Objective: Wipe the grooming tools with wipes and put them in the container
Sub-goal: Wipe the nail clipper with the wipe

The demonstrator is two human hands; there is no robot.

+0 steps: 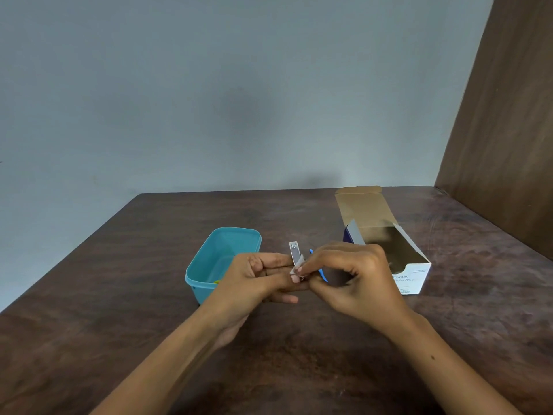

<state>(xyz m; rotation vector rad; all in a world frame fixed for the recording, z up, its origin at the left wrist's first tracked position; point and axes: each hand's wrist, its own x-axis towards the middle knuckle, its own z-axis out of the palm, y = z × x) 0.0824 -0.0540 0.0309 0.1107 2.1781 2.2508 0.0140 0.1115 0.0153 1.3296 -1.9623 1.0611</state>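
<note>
— Steel clipper, is that what the hands have?

— Yes. The left hand has its fingers curled round the lower end of it, so the upper end with the rivet sticks up above the fingers, tilted a little away from the person.

— And the right hand?

— Closed in a pinch. Its fingertips press a small white wipe against the clipper's lower half, right where the two hands meet.

— Where are they over the table?

— Above the dark wooden top, between the container and the box, raised off the surface.

— What is the container like?

— Teal plastic, no lid on it, just left of the left hand. Something small and yellow-green shows at its bottom behind the wrist; I cannot tell what it is.

— And the box?

— White cardboard, lid flap standing open, lying to the right of the right hand. The printed side reads "Swabs".

— Anything else?

— A thin blue tool peeks out behind the right fingers. Whether it lies on the table or is held, I cannot tell.
</note>
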